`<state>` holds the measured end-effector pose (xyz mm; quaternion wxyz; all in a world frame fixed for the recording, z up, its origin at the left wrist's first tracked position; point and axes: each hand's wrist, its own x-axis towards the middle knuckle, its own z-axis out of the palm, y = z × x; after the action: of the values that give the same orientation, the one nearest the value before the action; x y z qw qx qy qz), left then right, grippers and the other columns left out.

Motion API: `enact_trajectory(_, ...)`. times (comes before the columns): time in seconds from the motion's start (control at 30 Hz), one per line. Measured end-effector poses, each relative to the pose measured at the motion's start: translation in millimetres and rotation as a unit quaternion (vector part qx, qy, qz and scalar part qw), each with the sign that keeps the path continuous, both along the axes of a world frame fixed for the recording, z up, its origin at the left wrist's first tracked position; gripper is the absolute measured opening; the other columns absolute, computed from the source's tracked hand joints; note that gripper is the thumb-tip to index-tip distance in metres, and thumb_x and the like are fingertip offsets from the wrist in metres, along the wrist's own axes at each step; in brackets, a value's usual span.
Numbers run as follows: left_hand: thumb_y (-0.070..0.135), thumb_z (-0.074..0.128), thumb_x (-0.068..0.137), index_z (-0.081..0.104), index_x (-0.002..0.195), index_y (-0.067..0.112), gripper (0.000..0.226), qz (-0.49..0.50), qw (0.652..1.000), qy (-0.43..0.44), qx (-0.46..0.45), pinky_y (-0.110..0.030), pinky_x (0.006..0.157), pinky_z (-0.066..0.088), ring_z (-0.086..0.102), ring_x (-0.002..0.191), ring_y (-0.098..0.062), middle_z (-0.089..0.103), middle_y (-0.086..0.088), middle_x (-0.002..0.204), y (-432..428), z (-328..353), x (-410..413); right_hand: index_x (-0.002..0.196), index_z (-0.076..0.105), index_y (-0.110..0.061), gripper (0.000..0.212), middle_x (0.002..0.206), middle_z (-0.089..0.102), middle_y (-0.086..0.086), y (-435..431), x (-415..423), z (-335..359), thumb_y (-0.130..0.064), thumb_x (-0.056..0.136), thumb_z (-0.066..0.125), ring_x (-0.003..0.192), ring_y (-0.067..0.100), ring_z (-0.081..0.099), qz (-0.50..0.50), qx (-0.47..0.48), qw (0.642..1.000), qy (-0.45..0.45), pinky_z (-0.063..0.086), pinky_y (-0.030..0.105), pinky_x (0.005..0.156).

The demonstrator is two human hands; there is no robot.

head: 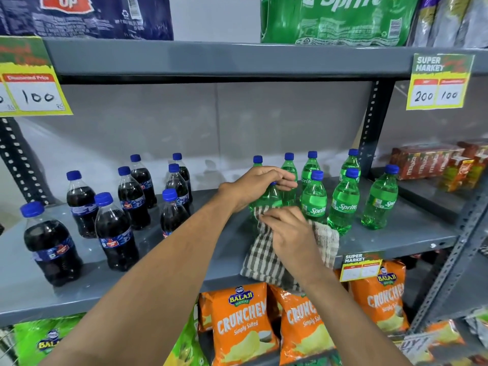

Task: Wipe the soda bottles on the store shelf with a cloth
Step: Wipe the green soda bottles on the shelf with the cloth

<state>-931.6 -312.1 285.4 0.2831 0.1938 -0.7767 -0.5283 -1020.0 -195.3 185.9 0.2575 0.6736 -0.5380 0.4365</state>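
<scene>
Several green Sprite bottles [343, 204] with blue caps stand on the right half of the grey shelf [184, 273]. Several dark cola bottles [113, 233] stand on the left half. My left hand [260, 184] grips the cap and neck of one green bottle [269, 198] at the front of the group. My right hand [287, 233] presses a brown-and-cream checked cloth [264, 260] against the lower body of that same bottle. The cloth hangs over the shelf's front edge. The bottle's lower part is hidden behind cloth and hand.
Orange Crunchem chip bags [243, 323] fill the shelf below. Shrink-wrapped soda packs [338, 19] sit on the shelf above. Yellow price tags [438, 83] hang from the upper shelf edge. Red juice cartons [433, 162] lie to the far right, beyond a perforated upright [369, 128].
</scene>
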Motion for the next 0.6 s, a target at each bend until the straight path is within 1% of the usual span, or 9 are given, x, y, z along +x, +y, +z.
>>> enact_trajectory(0.07, 0.006, 0.034, 0.104, 0.069, 0.115, 0.006, 0.037, 0.003, 1.000, -0.002, -0.003, -0.023, 0.102, 0.049, 0.072, 0.109, -0.020, 0.076, -0.012, 0.113, 0, 0, -1, 0.104, 0.078, -0.004, 0.042, 0.103, 0.073, 0.003, 4, 1, -15, 0.020, 0.070, 0.071, 0.099, 0.019, 0.055, 0.012, 0.039, 0.999, 0.010, 0.045, 0.021, 0.090)
enact_trajectory(0.13, 0.006, 0.035, 0.104, 0.069, 0.115, 0.006, 0.037, 0.000, 1.000, 0.002, -0.006, -0.022, 0.101, 0.048, 0.073, 0.107, -0.019, 0.075, -0.016, 0.115, -1, -1, -2, 0.103, 0.078, -0.005, 0.050, 0.103, 0.073, 0.002, 6, -2, -27, 0.025, 0.063, 0.072, 0.097, 0.019, 0.058, 0.031, 0.070, 0.997, -0.002, 0.050, 0.024, 0.087)
enact_trajectory(0.2, 0.006, 0.035, 0.104, 0.071, 0.113, 0.009, 0.037, -0.003, 1.000, 0.000, -0.008, -0.028, 0.107, 0.045, 0.072, 0.109, -0.021, 0.075, -0.016, 0.116, -1, 0, -1, 0.101, 0.080, -0.007, 0.052, 0.102, 0.074, 0.001, 6, -5, -33, 0.027, 0.062, 0.072, 0.094, 0.021, 0.062, 0.037, 0.076, 0.996, -0.032, 0.053, 0.028, 0.084)
enact_trajectory(0.3, 0.008, 0.034, 0.104, 0.071, 0.112, 0.012, 0.038, -0.006, 1.000, -0.006, -0.013, -0.036, 0.115, 0.039, 0.071, 0.112, -0.023, 0.076, -0.013, 0.116, -1, -1, 0, 0.097, 0.081, -0.010, 0.047, 0.099, 0.075, -0.001, 7, -3, -34, 0.026, 0.070, 0.071, 0.091, 0.022, 0.066, 0.023, 0.044, 0.991, -0.128, 0.049, 0.020, 0.088)
enact_trajectory(0.33, 0.008, 0.034, 0.104, 0.071, 0.112, 0.013, 0.038, -0.006, 1.000, -0.006, -0.015, -0.036, 0.116, 0.038, 0.071, 0.112, -0.022, 0.076, -0.012, 0.116, -1, -2, 0, 0.097, 0.082, -0.012, 0.044, 0.098, 0.074, -0.002, 8, -2, -32, 0.024, 0.073, 0.071, 0.092, 0.018, 0.067, 0.019, 0.025, 0.985, -0.171, 0.049, 0.018, 0.090)
enact_trajectory(0.43, 0.009, 0.034, 0.104, 0.071, 0.113, 0.013, 0.038, -0.011, 1.000, 0.000, -0.010, -0.037, 0.116, 0.038, 0.071, 0.113, -0.020, 0.076, -0.012, 0.117, -1, -2, 1, 0.097, 0.081, -0.014, 0.032, 0.099, 0.074, -0.006, 5, -2, -16, 0.013, 0.082, 0.072, 0.096, 0.004, 0.067, 0.017, -0.030, 0.963, -0.266, 0.053, 0.020, 0.089)
enact_trajectory(0.5, 0.009, 0.033, 0.105, 0.070, 0.116, 0.011, 0.038, -0.017, 1.000, 0.005, -0.001, -0.036, 0.113, 0.041, 0.070, 0.115, -0.019, 0.074, -0.013, 0.120, 0, -2, 2, 0.098, 0.081, -0.010, 0.030, 0.100, 0.074, -0.004, 0, -2, 1, 0.013, 0.083, 0.071, 0.098, 0.002, 0.067, 0.032, -0.055, 0.960, -0.272, 0.050, 0.015, 0.089)
enact_trajectory(0.53, 0.008, 0.033, 0.105, 0.069, 0.117, 0.010, 0.039, -0.020, 1.000, 0.009, 0.008, -0.035, 0.111, 0.044, 0.069, 0.116, -0.020, 0.074, -0.014, 0.121, 0, -2, 2, 0.099, 0.081, -0.009, 0.030, 0.101, 0.075, -0.002, -2, -1, 9, 0.013, 0.083, 0.070, 0.099, 0.005, 0.067, 0.038, -0.060, 0.964, -0.257, 0.048, 0.014, 0.091)
enact_trajectory(0.6, 0.008, 0.033, 0.104, 0.069, 0.118, 0.009, 0.038, -0.027, 0.999, 0.017, 0.024, -0.033, 0.108, 0.047, 0.068, 0.118, -0.020, 0.073, -0.015, 0.122, 0, -2, 3, 0.100, 0.080, -0.007, 0.031, 0.103, 0.076, 0.003, -4, 3, 22, 0.015, 0.081, 0.069, 0.099, 0.016, 0.068, 0.034, -0.062, 0.978, -0.195, 0.050, 0.020, 0.092)
